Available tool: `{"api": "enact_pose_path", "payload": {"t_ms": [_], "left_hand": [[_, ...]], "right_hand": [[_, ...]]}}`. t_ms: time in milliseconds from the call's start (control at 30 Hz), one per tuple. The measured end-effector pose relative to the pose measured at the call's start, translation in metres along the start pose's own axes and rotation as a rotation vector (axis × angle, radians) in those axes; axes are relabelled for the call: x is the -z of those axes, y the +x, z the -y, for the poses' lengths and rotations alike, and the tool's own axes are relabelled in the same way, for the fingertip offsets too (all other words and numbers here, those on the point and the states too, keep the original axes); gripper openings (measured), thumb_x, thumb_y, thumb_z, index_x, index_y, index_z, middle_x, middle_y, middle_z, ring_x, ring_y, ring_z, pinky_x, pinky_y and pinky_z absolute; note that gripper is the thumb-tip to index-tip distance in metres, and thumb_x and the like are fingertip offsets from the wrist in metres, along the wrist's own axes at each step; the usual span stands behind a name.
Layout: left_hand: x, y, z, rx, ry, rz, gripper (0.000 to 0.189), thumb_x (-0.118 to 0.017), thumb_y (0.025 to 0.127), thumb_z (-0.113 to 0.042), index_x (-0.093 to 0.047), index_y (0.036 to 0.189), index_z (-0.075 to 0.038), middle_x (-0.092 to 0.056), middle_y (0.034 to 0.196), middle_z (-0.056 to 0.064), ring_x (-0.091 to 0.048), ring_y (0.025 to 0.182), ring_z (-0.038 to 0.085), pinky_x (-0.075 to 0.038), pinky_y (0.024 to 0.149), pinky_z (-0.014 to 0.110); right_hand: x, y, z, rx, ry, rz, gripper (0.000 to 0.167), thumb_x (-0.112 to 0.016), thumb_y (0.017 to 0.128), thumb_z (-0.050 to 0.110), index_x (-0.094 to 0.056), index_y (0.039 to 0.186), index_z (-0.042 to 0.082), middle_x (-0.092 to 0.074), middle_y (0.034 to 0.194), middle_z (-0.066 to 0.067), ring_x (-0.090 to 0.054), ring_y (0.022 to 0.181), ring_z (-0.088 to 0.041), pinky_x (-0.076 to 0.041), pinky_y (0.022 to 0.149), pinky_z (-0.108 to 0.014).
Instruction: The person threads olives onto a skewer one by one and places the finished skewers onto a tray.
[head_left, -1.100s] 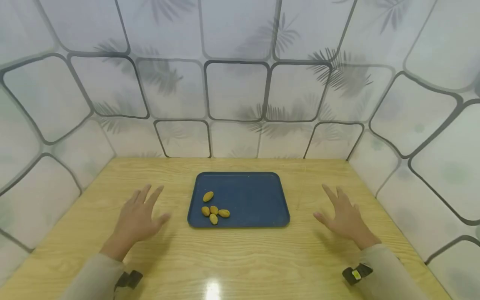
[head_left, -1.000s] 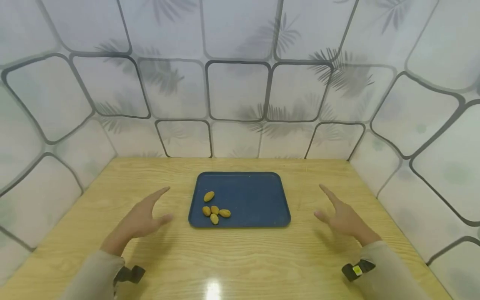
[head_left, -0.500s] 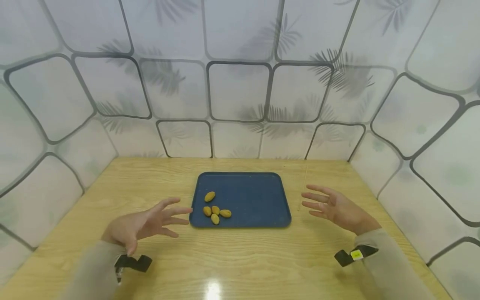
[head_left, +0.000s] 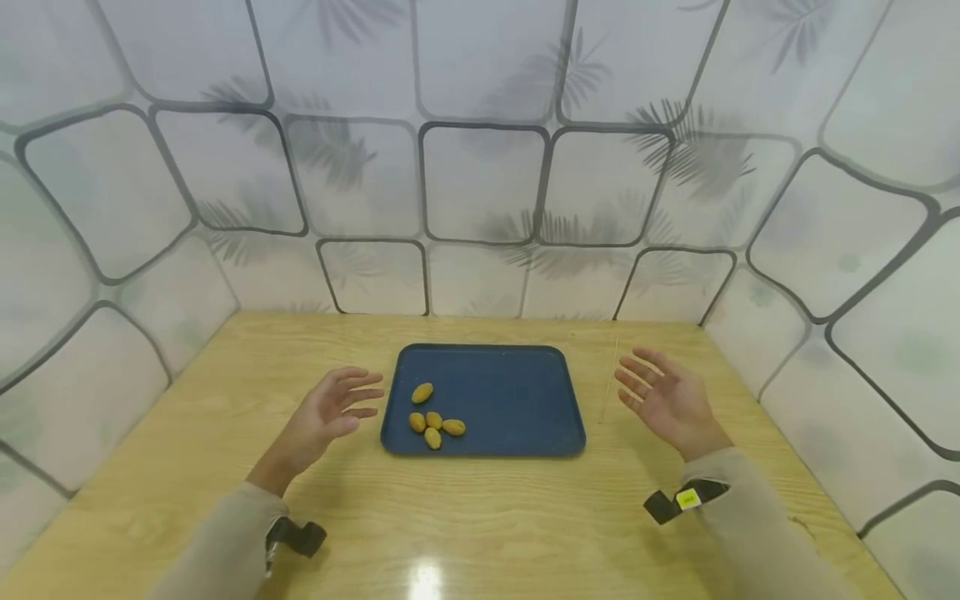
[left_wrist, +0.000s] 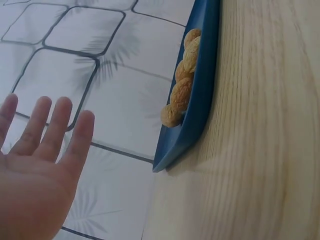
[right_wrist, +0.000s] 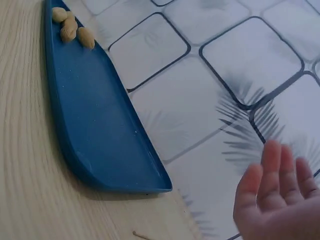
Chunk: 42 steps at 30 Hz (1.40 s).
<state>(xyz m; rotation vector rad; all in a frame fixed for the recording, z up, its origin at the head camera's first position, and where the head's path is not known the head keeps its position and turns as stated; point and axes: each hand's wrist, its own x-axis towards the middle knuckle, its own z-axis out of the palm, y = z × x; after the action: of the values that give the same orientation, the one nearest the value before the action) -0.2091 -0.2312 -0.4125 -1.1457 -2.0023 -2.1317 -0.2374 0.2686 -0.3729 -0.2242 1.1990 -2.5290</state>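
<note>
A dark blue tray (head_left: 517,400) lies on the wooden table. At its left side are several wrinkled, yellow-brown oval pieces like nuts or dried fruit (head_left: 433,421); most are clustered near the front left, one (head_left: 422,392) a little behind. My left hand (head_left: 322,417) hovers just left of the tray, fingers spread and pointing toward it, holding nothing. On the other side, my right hand (head_left: 671,404) is raised, palm turned up and inward, fingers slightly bent and bare of any object. The left wrist view shows the wrinkled pieces (left_wrist: 181,92) above the tray's rim (left_wrist: 200,107).
A pale wooden table (head_left: 480,517) reaches to patterned walls (head_left: 480,183) at the back and both sides. A thin pale line (head_left: 609,379) runs along the tabletop between the tray and my right hand. Both sleeved wrists carry small black devices (head_left: 300,536).
Both hands have turned from palm-down to palms facing inward and up. My left hand has moved right toward the tray. The tray and the pieces on it have stayed put.
</note>
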Motion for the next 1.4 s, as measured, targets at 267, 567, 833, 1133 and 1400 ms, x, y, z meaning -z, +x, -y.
{"api": "enact_pose_path", "payload": {"t_ms": [267, 567, 833, 1133, 1400], "left_hand": [[-0.010, 0.017, 0.004, 0.230, 0.365, -0.095, 0.042, -0.061, 0.099, -0.004, -0.046, 0.137, 0.005, -0.053, 0.133, 0.033, -0.063, 0.116, 0.030, -0.057, 0.095, 0.034], [-0.022, 0.031, 0.015, 0.275, 0.646, 0.112, 0.051, -0.072, 0.096, -0.024, -0.053, 0.135, 0.004, -0.061, 0.129, 0.027, -0.065, 0.109, 0.039, -0.060, 0.088, 0.050], [-0.039, 0.041, 0.020, 0.248, 0.805, 0.228, 0.047, -0.076, 0.093, -0.026, -0.062, 0.129, 0.002, -0.068, 0.121, 0.017, -0.069, 0.099, 0.029, -0.061, 0.078, 0.037], [-0.055, 0.046, 0.026, 0.222, 0.980, 0.283, 0.035, -0.077, 0.091, -0.024, -0.071, 0.118, -0.003, -0.072, 0.114, 0.008, -0.068, 0.096, 0.022, -0.060, 0.087, 0.043], [-0.062, 0.048, 0.032, 0.150, 1.135, 0.340, 0.026, -0.081, 0.087, -0.015, -0.074, 0.110, -0.003, -0.074, 0.109, 0.008, -0.068, 0.101, 0.025, -0.059, 0.089, 0.040]], "right_hand": [[0.002, 0.023, -0.006, -0.058, -0.680, -0.354, 0.029, -0.039, 0.110, 0.029, -0.058, 0.116, 0.007, -0.068, 0.101, -0.001, -0.067, 0.085, -0.012, -0.056, 0.078, -0.031], [0.023, 0.041, -0.016, -0.114, -1.180, -0.373, 0.042, -0.049, 0.107, 0.027, -0.049, 0.131, -0.008, -0.059, 0.126, -0.029, -0.067, 0.101, -0.028, -0.060, 0.084, -0.041], [0.035, 0.048, -0.021, -0.198, -1.299, -0.428, 0.039, -0.053, 0.103, 0.026, -0.053, 0.125, -0.007, -0.063, 0.119, -0.027, -0.068, 0.094, -0.028, -0.060, 0.075, -0.036], [0.048, 0.058, -0.033, -0.209, -1.375, -0.477, 0.039, -0.060, 0.100, 0.027, -0.057, 0.116, -0.009, -0.068, 0.097, -0.017, -0.065, 0.075, -0.019, -0.055, 0.063, -0.028], [0.044, 0.060, -0.036, -0.200, -1.575, -0.461, 0.041, -0.065, 0.094, 0.027, -0.059, 0.112, -0.009, -0.065, 0.108, -0.027, -0.062, 0.087, -0.034, -0.056, 0.069, -0.039]]}}
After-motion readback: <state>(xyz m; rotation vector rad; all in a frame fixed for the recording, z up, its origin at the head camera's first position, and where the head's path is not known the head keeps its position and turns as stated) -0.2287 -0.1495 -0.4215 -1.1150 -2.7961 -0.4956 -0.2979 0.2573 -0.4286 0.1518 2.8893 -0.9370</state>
